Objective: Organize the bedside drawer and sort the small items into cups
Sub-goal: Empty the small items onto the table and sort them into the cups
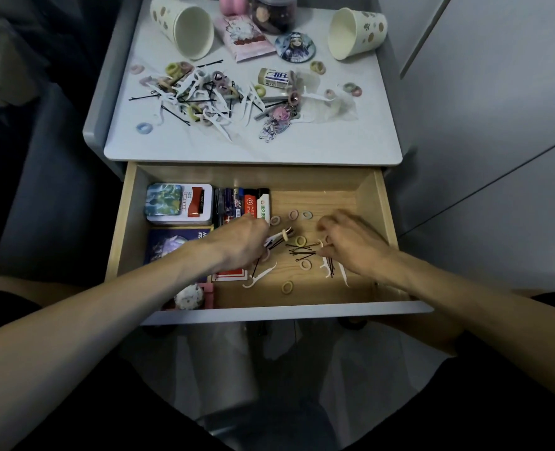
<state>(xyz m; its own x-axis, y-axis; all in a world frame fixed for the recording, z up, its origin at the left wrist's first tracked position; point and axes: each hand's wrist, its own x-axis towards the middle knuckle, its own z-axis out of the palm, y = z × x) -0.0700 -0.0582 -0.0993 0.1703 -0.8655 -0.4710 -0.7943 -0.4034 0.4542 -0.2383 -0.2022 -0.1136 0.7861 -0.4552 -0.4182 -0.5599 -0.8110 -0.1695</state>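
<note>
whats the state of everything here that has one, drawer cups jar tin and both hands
drawer: pulled open
left cup: on its side, looks empty
right cup: on its side, looks empty
jar: upright, lid on
tin: flat in the drawer, lid closed
left hand: grips a bundle of floss picks and hairpins
right hand: fingers curled down over loose bits, blurred, grip unclear

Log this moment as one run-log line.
phase: picking from drawer | left hand: grips floss picks | right hand: over hairpins, grip unclear | cups: lying sideways
</note>
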